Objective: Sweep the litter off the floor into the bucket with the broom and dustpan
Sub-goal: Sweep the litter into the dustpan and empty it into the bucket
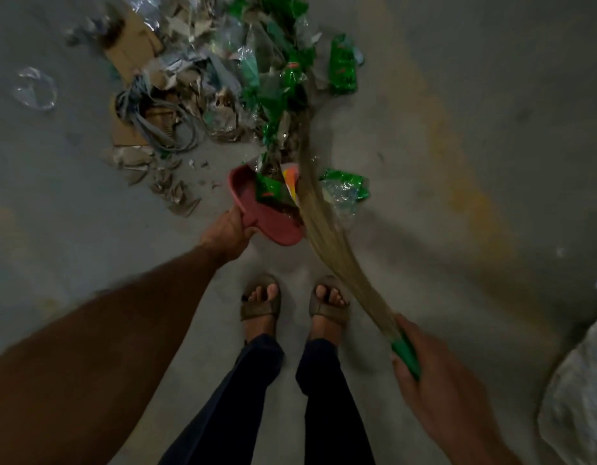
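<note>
My left hand (227, 232) grips the handle of a red dustpan (266, 219) that rests on the grey floor, its mouth facing the litter. A green wrapper and a yellow scrap lie in the pan. My right hand (434, 374) is closed on the green handle of a soft straw broom (327, 229); its long bristles run up past the pan's right edge into the litter pile (223, 82). The pile is green wrappers, clear plastic, torn cardboard and grey cord. No bucket is in view.
My two sandalled feet (293, 307) stand just behind the dustpan. One green packet (343, 65) lies apart at the pile's right, a clear plastic piece (35, 88) at far left. A pale sack-like object (578, 391) fills the lower right corner.
</note>
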A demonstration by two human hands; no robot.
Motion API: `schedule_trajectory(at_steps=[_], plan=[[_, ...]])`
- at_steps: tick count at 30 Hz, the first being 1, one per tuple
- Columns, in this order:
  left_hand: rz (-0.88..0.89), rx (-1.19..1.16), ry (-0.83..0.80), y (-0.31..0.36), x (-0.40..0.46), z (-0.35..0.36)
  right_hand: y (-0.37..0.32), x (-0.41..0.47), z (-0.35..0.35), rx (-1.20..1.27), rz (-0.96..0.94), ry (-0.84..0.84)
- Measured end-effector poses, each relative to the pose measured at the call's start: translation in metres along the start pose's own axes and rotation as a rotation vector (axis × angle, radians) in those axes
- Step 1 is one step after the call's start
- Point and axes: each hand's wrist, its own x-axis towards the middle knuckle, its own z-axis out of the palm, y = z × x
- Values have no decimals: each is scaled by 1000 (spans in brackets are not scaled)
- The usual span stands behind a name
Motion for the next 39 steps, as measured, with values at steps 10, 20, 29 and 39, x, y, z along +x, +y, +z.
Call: schedule_trajectory(at_steps=[10,20,29,39], plan=[[26,-137,61,-23,-41,20,33,-58,29,-24,-58,108],[100,-250,231,33,-184,-43,44,-180,-4,140,68,50],[321,-241,293,70,-318,-139,28,-341,-20,232,113,380],[617,-269,247,36,-460,-204,-52,-528,60,134,241,639]])
